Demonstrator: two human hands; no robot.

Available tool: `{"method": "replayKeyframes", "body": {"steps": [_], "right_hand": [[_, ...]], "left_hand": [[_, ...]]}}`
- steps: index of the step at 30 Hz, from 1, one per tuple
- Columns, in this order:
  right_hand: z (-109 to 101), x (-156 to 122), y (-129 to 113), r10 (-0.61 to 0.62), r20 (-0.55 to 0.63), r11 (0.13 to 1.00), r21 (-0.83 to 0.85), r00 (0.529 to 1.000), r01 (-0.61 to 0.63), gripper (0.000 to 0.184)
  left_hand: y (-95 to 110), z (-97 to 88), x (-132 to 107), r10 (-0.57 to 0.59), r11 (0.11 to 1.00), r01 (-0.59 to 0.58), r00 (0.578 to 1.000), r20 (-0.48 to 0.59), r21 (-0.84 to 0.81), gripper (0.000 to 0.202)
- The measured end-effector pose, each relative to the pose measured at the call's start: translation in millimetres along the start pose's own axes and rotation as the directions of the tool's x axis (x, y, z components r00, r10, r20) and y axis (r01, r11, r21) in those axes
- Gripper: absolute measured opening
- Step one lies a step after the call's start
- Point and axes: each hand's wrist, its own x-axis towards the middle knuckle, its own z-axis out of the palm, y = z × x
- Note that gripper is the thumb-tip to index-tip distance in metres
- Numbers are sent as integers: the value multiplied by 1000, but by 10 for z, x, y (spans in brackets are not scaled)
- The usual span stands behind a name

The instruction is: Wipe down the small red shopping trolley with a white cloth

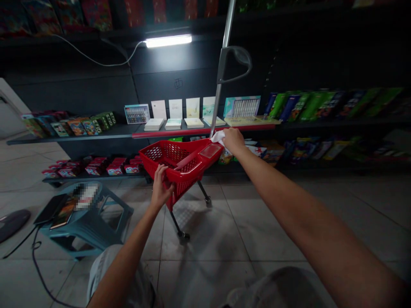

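Observation:
A small red shopping cart (188,182) with a perforated basket stands on wheeled dark legs in front of me. A silver pole (220,87) with a grey loop handle (236,64) rises from its far right corner. My left hand (162,188) grips the near left rim of the basket, fingers over the edge. My right hand (233,140) is closed on a crumpled white cloth (218,137), pressed at the foot of the pole; whether it is cloth or tissue I cannot tell. A flat panel (210,150) lies on the cart's rim just below that hand.
Behind the cart, a dark shelf (180,132) holds boxed sets, upright booklets (175,109) and snack bags (308,107). A lit tube lamp (168,40) hangs above. At left, a blue plastic stool (93,226) carries flat items, with a cable (38,265) trailing on the tiled floor.

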Motion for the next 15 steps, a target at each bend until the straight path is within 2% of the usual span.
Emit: {"method": "replayKeyframes", "body": {"steps": [7, 11, 13, 15], "right_hand": [[148, 375, -443, 63, 75, 991, 117, 995, -71, 36], [255, 493, -596, 131, 218, 978, 131, 967, -162, 40], [259, 516, -641, 79, 286, 983, 137, 955, -122, 46], [239, 530, -699, -23, 289, 983, 182, 957, -32, 45]], "left_hand": [[-19, 3, 10, 3, 1000, -3, 1000, -2, 21, 76], [-54, -36, -3, 5, 999, -6, 1000, 10, 44, 76], [-67, -73, -17, -3, 999, 2, 1000, 19, 32, 76], [-73, -116, -33, -24, 1000, 24, 999, 39, 14, 76]]}}
